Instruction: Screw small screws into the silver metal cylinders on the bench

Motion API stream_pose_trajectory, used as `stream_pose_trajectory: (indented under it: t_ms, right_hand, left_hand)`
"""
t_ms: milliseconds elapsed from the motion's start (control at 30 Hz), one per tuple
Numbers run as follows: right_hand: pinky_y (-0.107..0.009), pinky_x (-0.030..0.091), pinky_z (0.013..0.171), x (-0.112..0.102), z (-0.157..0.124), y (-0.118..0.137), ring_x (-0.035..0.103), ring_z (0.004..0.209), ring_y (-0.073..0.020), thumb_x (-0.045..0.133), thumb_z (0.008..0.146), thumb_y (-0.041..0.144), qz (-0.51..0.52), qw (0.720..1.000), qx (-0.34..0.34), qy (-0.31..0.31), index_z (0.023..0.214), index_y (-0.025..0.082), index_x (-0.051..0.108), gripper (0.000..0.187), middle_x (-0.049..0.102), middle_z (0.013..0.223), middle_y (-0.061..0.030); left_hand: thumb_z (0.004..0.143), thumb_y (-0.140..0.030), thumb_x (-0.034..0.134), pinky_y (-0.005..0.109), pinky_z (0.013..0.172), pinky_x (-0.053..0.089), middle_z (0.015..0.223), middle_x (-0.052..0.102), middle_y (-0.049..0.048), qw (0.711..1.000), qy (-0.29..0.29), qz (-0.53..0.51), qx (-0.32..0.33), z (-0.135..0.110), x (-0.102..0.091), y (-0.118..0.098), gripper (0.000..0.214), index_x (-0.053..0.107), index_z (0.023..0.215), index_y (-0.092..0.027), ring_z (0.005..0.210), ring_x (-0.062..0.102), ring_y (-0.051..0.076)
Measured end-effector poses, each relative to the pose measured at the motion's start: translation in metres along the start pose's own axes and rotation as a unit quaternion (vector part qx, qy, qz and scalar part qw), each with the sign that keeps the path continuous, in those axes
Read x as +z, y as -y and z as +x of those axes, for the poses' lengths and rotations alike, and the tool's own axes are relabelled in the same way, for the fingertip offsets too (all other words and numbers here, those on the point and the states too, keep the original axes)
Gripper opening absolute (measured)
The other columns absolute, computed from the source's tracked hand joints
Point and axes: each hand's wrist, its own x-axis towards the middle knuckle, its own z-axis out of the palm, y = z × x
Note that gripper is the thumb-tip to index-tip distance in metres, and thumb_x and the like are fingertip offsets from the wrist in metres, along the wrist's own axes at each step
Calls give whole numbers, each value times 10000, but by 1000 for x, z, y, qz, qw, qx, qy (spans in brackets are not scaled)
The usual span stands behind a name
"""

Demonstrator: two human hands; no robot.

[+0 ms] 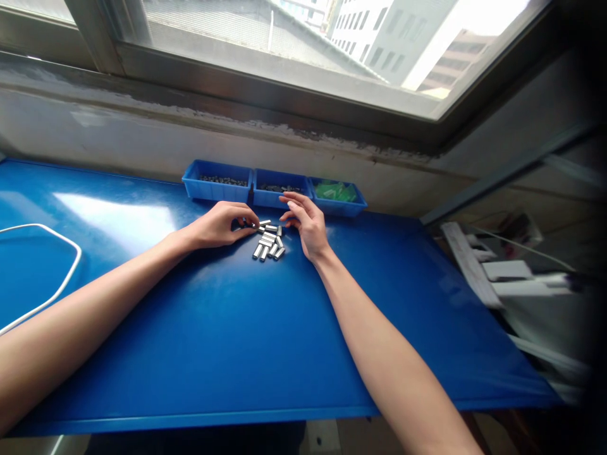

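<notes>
A small pile of short, silvery, block-like metal pieces (pixel 268 239) lies on the blue tabletop between my hands. My left hand (pixel 226 224) is at the pile's left edge, thumb and fingers curled into a pinch at a small metal piece (pixel 260 229). Its fingertips partly hide that piece. To the right of the pile, my right hand (pixel 307 226) hovers with its fingers loosely bent and apart, and nothing shows in them.
Behind the hands stand three blue bins: the left bin (pixel 190 183) and middle bin (pixel 258 197) contain small dark metallic parts, and the right bin (pixel 348 209) contains green pieces. A white cable (pixel 71 272) curves across the left of the table (pixel 227 354). A window is behind.
</notes>
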Motion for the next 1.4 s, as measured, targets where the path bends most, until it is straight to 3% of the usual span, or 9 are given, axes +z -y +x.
stream_pose_trajectory:
  t_ms: [133, 300, 533, 667, 833, 933, 1033, 1233, 1400]
  right_hand:
    - [-253, 497, 644, 0, -1, 1, 637, 725, -114, 676, 844, 465, 5, 1000, 3, 1, 1093, 246, 708, 333, 728, 1165, -51]
    - [-256, 492, 644, 1, 0, 1, 641, 701, -112, 676, 850, 442, 22, 1000, -1, 8, 1062, 242, 723, 296, 739, 1113, -48]
    - [-258, 501, 651, 1, -1, 1, 640, 708, -112, 672, 848, 493, 7, 1000, 8, 9, 1075, 246, 712, 338, 737, 1116, -47]
    - [-256, 497, 644, 1, -1, 2, 644, 709, -112, 665, 857, 493, 8, 1000, 4, 13, 1071, 248, 716, 329, 737, 1111, -47]
    - [-252, 456, 577, 1, -2, 2, 595, 630, -103, 667, 857, 504, -7, 1000, -1, 19, 1052, 239, 722, 333, 740, 972, -32]
    - [-249, 388, 498, 2, -2, 2, 476, 511, -82, 670, 859, 511, -20, 999, -4, 26, 1040, 222, 724, 346, 705, 801, -4]
    - [-247, 365, 472, 3, -3, 4, 426, 478, -73, 680, 857, 510, -24, 999, -7, 37, 1047, 219, 722, 349, 695, 767, 7]
    - [-250, 372, 481, 4, -7, 10, 443, 499, -75, 711, 836, 473, -23, 996, 5, 89, 1106, 235, 729, 361, 740, 844, -1]
    - [-251, 405, 525, 4, -8, 12, 516, 576, -94, 749, 801, 431, -24, 994, 10, 109, 1039, 217, 760, 321, 757, 893, -23]
  left_hand:
    - [906, -385, 659, 250, 748, 520, 936, 754, 69, 1000, 5, -12, -15, 0, 0, 0, 249, 784, 994, -189, 812, 684, 169]
    - [928, -397, 635, 242, 736, 514, 1014, 751, 88, 999, -1, -20, -27, -3, 1, 2, 341, 768, 1161, -188, 817, 680, 164]
    - [870, -433, 710, 277, 761, 522, 1015, 750, 107, 1000, -2, -1, -3, -3, 2, 2, 328, 799, 1061, -180, 864, 695, 199]
    - [910, -434, 667, 277, 754, 515, 959, 746, 98, 1000, -15, -1, -6, -2, 5, 2, 293, 801, 977, -183, 844, 689, 192]
    - [901, -470, 672, 275, 752, 533, 904, 760, 70, 997, -31, -41, -58, -1, 6, 1, 310, 772, 958, -182, 799, 684, 180]
    - [840, -504, 745, 301, 807, 574, 913, 770, 79, 978, -67, -162, -114, 2, 8, -2, 355, 751, 936, -163, 833, 713, 198]
    - [748, -516, 835, 341, 840, 598, 971, 778, 112, 947, -111, -264, -148, 6, 10, -9, 410, 740, 881, -141, 874, 736, 228]
    - [629, -585, 895, 379, 842, 614, 868, 779, 88, 926, -151, -295, -179, 10, 10, -18, 521, 709, 845, -148, 858, 749, 252]
    - [606, -556, 918, 408, 912, 605, 935, 787, 106, 919, -179, -304, -176, 10, 12, -17, 518, 714, 839, -140, 907, 757, 264]
